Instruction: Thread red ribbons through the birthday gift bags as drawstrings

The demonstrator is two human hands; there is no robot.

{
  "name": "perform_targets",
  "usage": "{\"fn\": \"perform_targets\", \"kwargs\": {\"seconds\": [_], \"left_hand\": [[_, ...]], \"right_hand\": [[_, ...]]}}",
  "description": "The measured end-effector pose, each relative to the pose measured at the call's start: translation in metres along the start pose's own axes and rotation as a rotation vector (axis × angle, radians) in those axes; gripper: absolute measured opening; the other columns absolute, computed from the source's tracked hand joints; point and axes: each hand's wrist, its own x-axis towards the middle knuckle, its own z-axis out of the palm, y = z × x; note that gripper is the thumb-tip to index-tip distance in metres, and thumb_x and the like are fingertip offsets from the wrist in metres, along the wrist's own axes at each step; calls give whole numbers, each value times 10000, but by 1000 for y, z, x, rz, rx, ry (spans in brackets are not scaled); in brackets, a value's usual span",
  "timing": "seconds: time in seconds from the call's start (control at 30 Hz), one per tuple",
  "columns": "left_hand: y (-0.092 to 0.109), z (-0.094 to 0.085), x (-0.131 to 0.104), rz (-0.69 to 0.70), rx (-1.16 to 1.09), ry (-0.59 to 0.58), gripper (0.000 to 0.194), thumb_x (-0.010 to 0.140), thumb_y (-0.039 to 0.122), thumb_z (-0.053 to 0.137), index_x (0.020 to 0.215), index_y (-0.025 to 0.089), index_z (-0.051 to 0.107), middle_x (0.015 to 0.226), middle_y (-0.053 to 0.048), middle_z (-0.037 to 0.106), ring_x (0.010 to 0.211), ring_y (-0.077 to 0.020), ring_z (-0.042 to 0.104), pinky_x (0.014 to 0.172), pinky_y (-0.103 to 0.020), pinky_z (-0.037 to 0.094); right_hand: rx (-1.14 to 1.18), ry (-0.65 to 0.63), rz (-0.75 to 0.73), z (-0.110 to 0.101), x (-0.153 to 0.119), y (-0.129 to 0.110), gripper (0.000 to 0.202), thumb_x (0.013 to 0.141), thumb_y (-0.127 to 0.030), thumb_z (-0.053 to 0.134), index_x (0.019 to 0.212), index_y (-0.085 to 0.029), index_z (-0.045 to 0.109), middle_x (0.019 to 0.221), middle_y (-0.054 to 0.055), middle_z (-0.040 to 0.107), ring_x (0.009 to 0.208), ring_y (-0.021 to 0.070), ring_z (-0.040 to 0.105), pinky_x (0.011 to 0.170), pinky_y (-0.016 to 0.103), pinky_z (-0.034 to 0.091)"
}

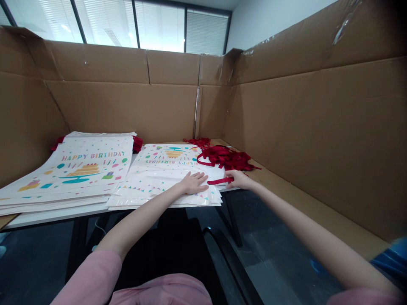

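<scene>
My left hand (193, 183) lies flat with fingers spread on the right-hand stack of white printed sheets (159, 180), near its right side. Just right of it, my right hand (238, 179) is closed on one end of a short red ribbon (219, 181). The ribbon's other end reaches toward my left fingertips. Behind my right hand lies a heap of red ribbons (227, 157), partly over the back right of the stack. A second stack of HAPPY BIRTHDAY sheets (79, 165) sits to the left, with red ribbon showing at both sides.
Tall cardboard walls (127, 106) enclose the back and both sides of the table. Thin red strips (197, 141) lie at the back corner. Dark table legs and a black chair part (229, 254) are below the front edge. Something blue (394, 258) shows at the lower right.
</scene>
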Motion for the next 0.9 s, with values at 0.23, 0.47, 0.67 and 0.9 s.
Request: {"fn": "perform_targets", "kwargs": {"seconds": [0.23,0.47,0.67,0.9], "left_hand": [[0,2,1,-18,16,-3,682,879,630,141,1454,262,149,1523,-55,145,1392,-230,124,1092,-498,91],[1,2,-1,-10,17,16,691,877,641,117,1452,259,155,1524,-51,139,1390,-225,132,1096,-490,83],[0,2,-2,8,5,28,704,876,646,110,1454,246,148,1522,-67,143,1390,-225,133,1094,-500,79],[0,3,-1,-4,2,21,697,873,650,113,1453,265,145,1525,-45,132,1391,-228,131,1099,-489,64]], "right_hand": [[-10,75,-59,29,22,-32,235,523,-193,681,710,-179,540,658,-19,539,643,145,481,550,223,316],[2,27,-96,20,9,-12,246,590,-303,685,781,-176,597,746,14,597,717,168,527,622,238,360],[-6,59,-17,13,-6,26,261,604,-381,678,733,-169,597,730,27,605,682,162,521,594,238,350],[-33,56,-35,7,-12,27,299,639,-462,644,665,-173,569,650,15,567,643,159,490,584,246,323]]}}
